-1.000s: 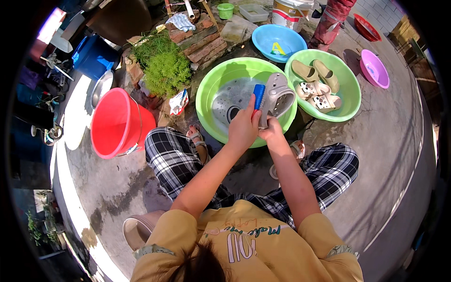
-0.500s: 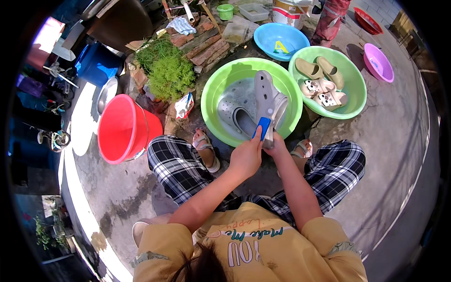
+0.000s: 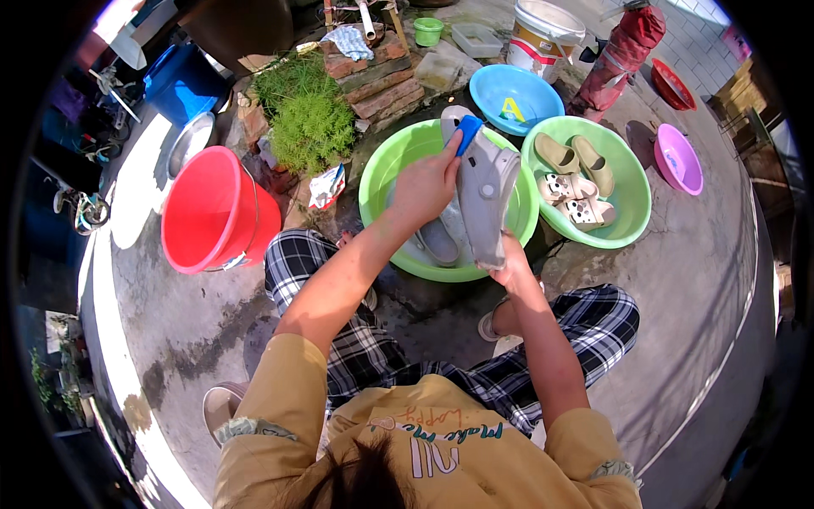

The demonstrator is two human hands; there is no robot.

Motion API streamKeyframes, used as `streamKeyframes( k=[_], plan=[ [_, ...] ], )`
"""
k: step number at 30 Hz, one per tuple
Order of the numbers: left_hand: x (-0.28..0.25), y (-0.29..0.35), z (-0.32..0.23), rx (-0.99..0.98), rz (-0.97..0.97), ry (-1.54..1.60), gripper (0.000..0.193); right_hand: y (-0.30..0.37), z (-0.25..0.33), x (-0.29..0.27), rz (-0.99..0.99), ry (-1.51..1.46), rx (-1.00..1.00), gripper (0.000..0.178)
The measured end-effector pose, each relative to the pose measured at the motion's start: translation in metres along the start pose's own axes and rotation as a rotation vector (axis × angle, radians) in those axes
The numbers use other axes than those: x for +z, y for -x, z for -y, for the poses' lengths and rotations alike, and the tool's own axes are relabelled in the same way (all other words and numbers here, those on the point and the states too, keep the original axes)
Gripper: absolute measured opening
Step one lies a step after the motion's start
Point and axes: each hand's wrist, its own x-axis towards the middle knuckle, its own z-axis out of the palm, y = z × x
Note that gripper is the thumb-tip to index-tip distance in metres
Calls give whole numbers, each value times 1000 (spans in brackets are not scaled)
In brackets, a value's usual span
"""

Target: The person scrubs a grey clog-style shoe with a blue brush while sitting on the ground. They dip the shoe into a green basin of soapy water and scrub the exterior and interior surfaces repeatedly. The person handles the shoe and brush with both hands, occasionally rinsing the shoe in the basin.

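Note:
My right hand is closed round the heel end of a grey clog and holds it tilted over a large light-green tub. My left hand grips a small blue scrubber, pressed against the clog near its toe; its working face is hidden. Below them, partly behind my left forearm and hand, the other grey clog lies in the tub's water.
To the right, another green tub holds olive slides and cream slippers. A blue basin is behind it, a purple basin farther right. On the left stands a red bucket; bricks and green plants lie beyond.
My left hand has moved the blue scrubber from the clog's heel end up to its toe. The clog has turned a little, and the whole view has shifted slightly.

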Motion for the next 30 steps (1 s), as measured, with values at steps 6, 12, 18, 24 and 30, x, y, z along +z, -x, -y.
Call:
streamKeyframes(
  k=[6, 12, 18, 24, 30],
  plan=[
    [-4, -5, 9, 230, -59, 151, 41, -1, 53, 6, -202, 519, -287, 38],
    [-26, -58, 38, -193, -106, 79, 40, 0, 114, 7, -289, 1301, -717, 43],
    [7, -33, 18, 161, -66, 95, 40, -13, 128, 13, -363, 1567, -1128, 51],
    [8, -20, 10, 104, 19, 224, 42, -23, 123, 26, -396, 1520, -1182, 45],
    [-4, -53, 45, -282, -173, 162, 38, -15, 126, 31, -389, 1519, -1233, 49]
  ],
)
